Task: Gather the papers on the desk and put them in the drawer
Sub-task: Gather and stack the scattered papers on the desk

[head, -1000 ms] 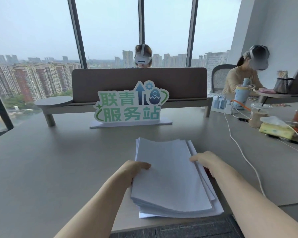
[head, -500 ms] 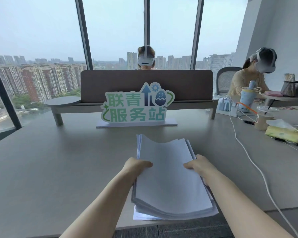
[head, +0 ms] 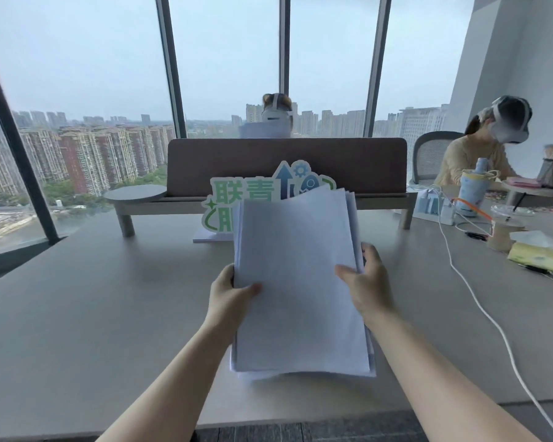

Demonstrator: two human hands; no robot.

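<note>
Head view: paper stack [head: 300,282] now lifted off the tabletop [head: 77,330], tilted up at frame center. Our left hand [head: 230,295] and right hand [head: 367,282] each grip a side edge. Gathering done; no drawer visible yet.

one paper stack [head: 300,282], two hands, one sign [head: 237,199]

Left of the stack of papers [head: 300,282] the counter [head: 93,314] lies bare out to the window. Straight ahead, the green sign [head: 237,202] and the brown divider [head: 284,164] block the way. Rightward, a white cable [head: 479,311], tissue pack [head: 540,253] and cup [head: 505,228] crowd the surface.
</note>
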